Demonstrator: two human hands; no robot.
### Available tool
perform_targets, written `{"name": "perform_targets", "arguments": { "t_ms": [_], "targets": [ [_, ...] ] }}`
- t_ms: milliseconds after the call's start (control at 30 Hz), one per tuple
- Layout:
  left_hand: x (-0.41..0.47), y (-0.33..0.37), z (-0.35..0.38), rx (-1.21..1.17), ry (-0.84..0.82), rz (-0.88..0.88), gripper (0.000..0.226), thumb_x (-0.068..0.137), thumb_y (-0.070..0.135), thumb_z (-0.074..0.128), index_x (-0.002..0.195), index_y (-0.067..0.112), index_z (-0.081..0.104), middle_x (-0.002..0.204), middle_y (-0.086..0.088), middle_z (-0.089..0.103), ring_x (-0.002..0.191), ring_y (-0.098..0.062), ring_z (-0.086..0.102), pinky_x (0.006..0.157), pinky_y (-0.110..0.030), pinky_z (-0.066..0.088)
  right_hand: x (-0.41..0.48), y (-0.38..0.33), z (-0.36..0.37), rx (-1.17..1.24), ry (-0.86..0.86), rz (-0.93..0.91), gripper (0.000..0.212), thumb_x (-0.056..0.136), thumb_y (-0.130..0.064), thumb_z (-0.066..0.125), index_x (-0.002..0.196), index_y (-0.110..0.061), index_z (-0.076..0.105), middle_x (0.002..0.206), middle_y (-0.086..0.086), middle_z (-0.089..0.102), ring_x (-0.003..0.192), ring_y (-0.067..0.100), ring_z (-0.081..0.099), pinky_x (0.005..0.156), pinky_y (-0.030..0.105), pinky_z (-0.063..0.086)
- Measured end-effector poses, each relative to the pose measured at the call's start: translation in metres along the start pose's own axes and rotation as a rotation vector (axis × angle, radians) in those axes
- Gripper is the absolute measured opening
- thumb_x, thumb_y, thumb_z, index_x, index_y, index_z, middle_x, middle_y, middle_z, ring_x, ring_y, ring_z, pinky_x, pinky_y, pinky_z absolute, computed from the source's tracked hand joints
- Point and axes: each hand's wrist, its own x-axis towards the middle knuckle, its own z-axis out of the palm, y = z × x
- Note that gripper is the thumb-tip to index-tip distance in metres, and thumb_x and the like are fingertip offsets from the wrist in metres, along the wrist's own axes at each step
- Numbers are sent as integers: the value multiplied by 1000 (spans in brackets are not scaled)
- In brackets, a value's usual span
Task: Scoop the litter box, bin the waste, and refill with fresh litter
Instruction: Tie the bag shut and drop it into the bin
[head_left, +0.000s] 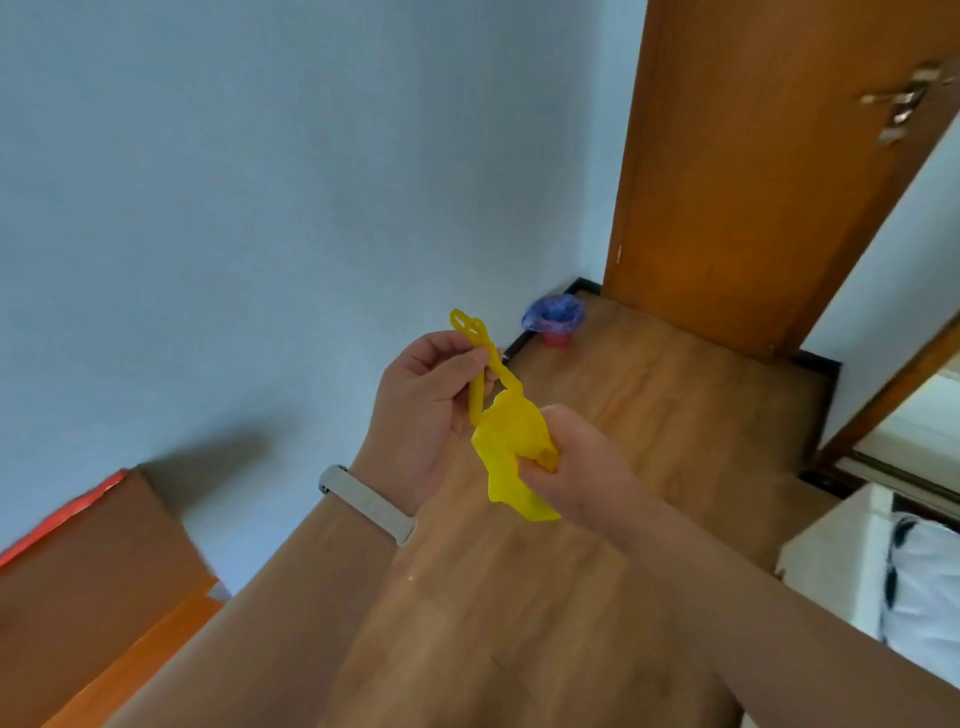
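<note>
We hold the yellow scoop (511, 441) up between us, left hand (426, 410) fingers (457, 358) closed round its thin handle, right hand (582, 467) pinching the blade below; it looks light, stiff plastic, best gripped mid-handle.

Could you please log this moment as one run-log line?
left hand: holds yellow scoop handle | right hand: grips scoop head | lined bin: in far corner | litter box: not visible
</note>
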Motion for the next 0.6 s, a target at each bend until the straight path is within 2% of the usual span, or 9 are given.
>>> {"name": "perform_targets", "arguments": {
  "t_ms": [133,233,333,467,600],
  "targets": [
    [55,-8,3,14,-38,-16,11,89,-5,54,88,3,61,80,-12,70,67,-18,62,61,-24,55,40,20,-5,-13,22,45,30,78,-35,61,108,-32,56,101,-11,57,89,8,55,75,26,45],
    [106,-14,-2,21,-60,-42,10,89,-5,55,88,3,61,80,-12,70,69,-19,64,61,-24,55,82,35,-2,-66,16,66,34,78,-34,62,111,-27,58,105,-8,58,94,11,56,79,28,46],
    [168,-17,-12,7,-106,-63,11,89,-3,56,86,5,63,80,-12,69,68,-17,63,61,-24,55,132,49,6,-141,44,78,38,77,-39,57,110,-21,59,105,-5,59,93,13,56,79,33,47],
    [256,-14,-29,-43,-155,-114,14,89,-5,55,84,6,62,79,-10,70,68,-16,63,64,-24,55,204,66,12,-226,54,131,40,77,-47,50,109,-25,57,103,-11,57,93,11,56,78,36,49],
    [336,-8,-38,-42,-222,-163,13,90,-5,54,85,6,59,76,-9,71,68,-17,63,65,-25,53,269,75,16,-332,75,181,46,76,-46,50,109,-15,62,105,-1,62,98,19,58,81,34,46]
  ]
}}
